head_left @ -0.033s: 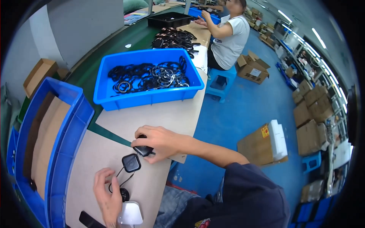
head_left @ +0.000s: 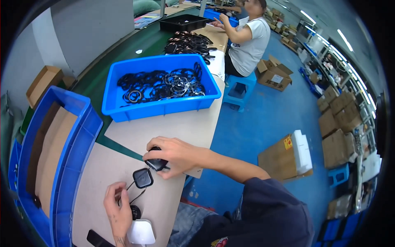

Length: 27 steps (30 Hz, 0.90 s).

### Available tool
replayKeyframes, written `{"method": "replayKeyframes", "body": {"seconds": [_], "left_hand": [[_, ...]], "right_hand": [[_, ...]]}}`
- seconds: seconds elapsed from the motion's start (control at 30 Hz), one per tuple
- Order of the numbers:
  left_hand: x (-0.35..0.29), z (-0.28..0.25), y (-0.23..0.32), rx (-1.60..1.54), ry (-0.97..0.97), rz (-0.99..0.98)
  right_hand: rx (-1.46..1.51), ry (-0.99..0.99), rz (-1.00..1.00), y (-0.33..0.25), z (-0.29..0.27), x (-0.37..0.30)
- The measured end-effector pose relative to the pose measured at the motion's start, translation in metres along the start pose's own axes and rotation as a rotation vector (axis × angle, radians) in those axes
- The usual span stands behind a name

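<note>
The person's right hand (head_left: 175,155), at the centre of the frame, curls its fingers over a smooth, glossy black plastic piece with rounded edges (head_left: 156,161), gripping it between thumb and fingertips just above the pale, smooth tabletop (head_left: 96,181). Just below and left of it lies a flat black plastic square with rounded corners (head_left: 142,178), its face softly shiny. A thin, flexible black cable (head_left: 139,194) bends down from there toward a small, round black disc (head_left: 135,212) at lower centre. Beneath the disc, a glossy white square block with soft corners (head_left: 141,231) catches the light. A flat, dark slab (head_left: 98,238) lies at the bottom left.

A shiny blue plastic bin (head_left: 164,108) of tangled black loops (head_left: 160,84) stands just beyond the hands, in upper centre, blocking the tabletop behind it. A long blue tray (head_left: 70,164), lined with matte brown board (head_left: 57,150), walls off the left.

The right forearm crosses in from lower right, nearly level. The left hand (head_left: 118,208) comes up from the bottom edge, fingers loosely bent beside the cable; whether it pinches it, I can't tell.
</note>
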<state>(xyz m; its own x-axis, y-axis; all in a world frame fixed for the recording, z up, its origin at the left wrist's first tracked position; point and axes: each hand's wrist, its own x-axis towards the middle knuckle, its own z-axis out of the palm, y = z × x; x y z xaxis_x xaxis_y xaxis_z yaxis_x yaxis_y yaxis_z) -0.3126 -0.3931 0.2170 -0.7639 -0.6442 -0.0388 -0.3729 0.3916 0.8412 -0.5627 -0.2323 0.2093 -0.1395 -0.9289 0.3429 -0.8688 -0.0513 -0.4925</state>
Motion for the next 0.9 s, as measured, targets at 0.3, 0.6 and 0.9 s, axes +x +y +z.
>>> {"method": "replayKeyframes", "body": {"seconds": [0.3,0.6,0.9], "left_hand": [[0.052,0.022,0.011,0.084,-0.214,-0.013],[0.063,0.052,0.026,0.704,-0.2,0.128],[0.062,0.055,0.017,0.849,-0.043,0.238]], "right_hand": [[0.456,0.139,-0.028,0.002,-0.026,-0.015],[0.911,0.013,0.281,0.012,-0.005,-0.018],[1.148,-0.129,0.438,0.006,0.021,0.005]]}}
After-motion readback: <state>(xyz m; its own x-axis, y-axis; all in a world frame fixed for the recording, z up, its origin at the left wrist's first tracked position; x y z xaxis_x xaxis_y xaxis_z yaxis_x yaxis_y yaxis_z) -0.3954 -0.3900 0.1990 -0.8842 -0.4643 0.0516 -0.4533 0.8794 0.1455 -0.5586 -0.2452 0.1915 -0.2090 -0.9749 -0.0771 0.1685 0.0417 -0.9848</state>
